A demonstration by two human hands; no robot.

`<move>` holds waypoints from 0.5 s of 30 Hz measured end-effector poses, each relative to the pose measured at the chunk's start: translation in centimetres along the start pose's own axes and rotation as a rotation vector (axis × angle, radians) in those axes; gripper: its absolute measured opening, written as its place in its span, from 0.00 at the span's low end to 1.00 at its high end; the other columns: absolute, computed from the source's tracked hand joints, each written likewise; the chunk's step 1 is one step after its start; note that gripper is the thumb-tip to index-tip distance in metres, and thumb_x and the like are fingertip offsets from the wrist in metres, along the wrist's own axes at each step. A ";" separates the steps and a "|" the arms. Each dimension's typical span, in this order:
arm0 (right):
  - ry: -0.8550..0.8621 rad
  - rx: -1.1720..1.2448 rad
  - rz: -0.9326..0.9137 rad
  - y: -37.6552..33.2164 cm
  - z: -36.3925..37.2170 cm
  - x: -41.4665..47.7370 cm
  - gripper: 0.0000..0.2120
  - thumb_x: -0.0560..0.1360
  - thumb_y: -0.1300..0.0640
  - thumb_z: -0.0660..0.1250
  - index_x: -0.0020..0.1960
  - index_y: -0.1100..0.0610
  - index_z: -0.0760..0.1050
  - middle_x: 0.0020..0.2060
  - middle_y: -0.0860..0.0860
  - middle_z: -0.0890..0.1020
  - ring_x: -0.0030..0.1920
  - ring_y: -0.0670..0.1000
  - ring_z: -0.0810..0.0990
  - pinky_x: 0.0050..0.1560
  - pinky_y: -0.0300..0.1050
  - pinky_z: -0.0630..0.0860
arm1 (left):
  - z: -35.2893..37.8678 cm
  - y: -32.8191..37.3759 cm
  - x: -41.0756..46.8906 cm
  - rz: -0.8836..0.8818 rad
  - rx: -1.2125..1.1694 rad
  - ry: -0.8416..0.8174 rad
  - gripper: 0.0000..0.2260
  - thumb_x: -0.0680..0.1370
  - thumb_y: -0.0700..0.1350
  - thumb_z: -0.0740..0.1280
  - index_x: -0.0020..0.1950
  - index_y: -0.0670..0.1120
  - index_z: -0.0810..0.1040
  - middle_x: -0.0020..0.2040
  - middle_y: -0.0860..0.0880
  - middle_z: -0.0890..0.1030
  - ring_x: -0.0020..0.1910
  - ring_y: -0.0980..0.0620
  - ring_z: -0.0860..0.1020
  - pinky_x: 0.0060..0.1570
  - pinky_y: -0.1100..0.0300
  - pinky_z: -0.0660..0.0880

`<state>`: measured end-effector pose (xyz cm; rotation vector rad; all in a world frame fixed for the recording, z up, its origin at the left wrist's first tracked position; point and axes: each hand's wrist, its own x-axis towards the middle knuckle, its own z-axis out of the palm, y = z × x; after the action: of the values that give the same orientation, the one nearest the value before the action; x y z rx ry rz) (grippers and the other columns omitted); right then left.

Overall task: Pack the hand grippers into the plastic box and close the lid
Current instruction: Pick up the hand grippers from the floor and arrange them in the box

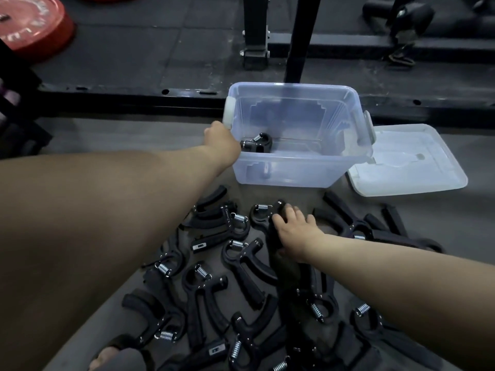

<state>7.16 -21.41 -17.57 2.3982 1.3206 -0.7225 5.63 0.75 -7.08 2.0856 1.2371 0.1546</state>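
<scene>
Noted clear plastic box (pixel 294 170) standing open-topped on the grey floor (pixel 134 135), just short of a black rack frame (pixel 134 100). Found 1 hand gripper (pixel 255 143) inside, lying on the box bottom at the near left corner. Saw lid (pixel 407 162) lying flat on the floor just beside the box's right wall, close against the near right corner. Logged left hand (pixel 221 137) stretched out to the box's left rim, just under the white latch (pixel 227 113), with fingers hidden behind the knuckles. Could not tell whether gripping the rim or only resting against it. Logged right hand (pixel 292 231) down on the far edge of the loose pile of hand grippers (pixel 235 277), spread over the floor on the near side of the box. Recorded fingers and thumb curled round the black handle of the far gripper (pixel 258 216), with its spring end toward the left. Counted 1 red weight plate (pixel 32 25) at the floor's far left corner, well apart from the box.
</scene>
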 end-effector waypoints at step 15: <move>-0.271 1.424 0.264 2.7 -3.5 -0.5 0.09 0.75 0.67 0.58 0.54 0.66 0.72 0.42 0.63 0.78 0.37 0.59 0.81 0.43 0.56 0.83 | 0.3 -0.2 0.3 0.014 0.002 0.014 0.15 0.77 0.38 0.62 0.63 0.39 0.68 0.63 0.41 0.71 0.51 0.43 0.74 0.46 0.54 0.70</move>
<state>10.24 -21.49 -14.31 3.0412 0.2356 -2.3307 5.78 0.94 -7.52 2.0985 1.2320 0.1752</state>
